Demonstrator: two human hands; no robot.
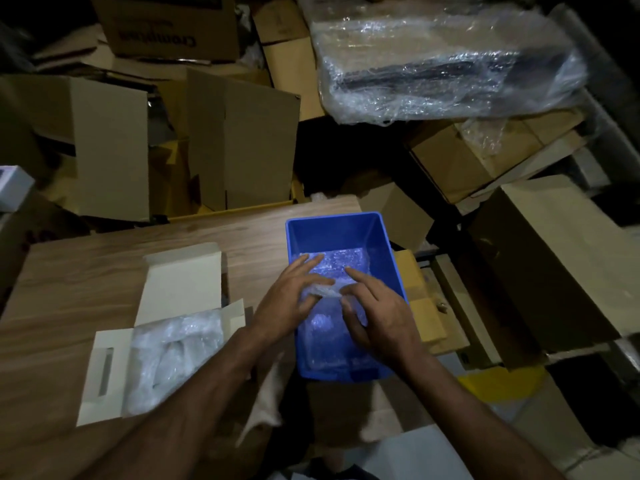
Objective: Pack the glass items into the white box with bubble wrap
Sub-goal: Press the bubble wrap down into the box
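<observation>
Worktop: I see a wood-grain worktop (104, 271) filling the near left of my view; its right edge runs under a blue bin.
Room: It is dim, and past the far edge of the worktop is a heap of brown cardboard boxes (242, 147), some open, some flattened. At the far right a large bundle wrapped in clear plastic film (446, 60) lies on top of more cartons.
White box: A white box (114, 358) lies open on the near left of the worktop, its flaps spread and its lid (183, 282) folded back toward the far side.
White box contents: I see a crumpled mass of bubble wrap (173, 355) filling the open cavity. I cannot tell whether any glass sits inside it.
Blue bin: A blue plastic bin (346, 233) sits to the right of the white box, close beside it, at the right edge of the worktop.
Blue bin contents: A bubble-wrapped bundle (329, 289) lies on the bin's floor; what is within the wrap is hidden from me.
Left hand: My left hand (294, 299) reaches into the bin with fingers spread and mostly straight, resting on the bundle's left side.
Right hand: My right hand (377, 313) is over the bundle's right side, forefinger out straight, other fingers and thumb bent onto the wrap; I cannot tell whether it truly grips.
Floor: Pale floor (426, 452) shows at the near edge, below the bin.
</observation>
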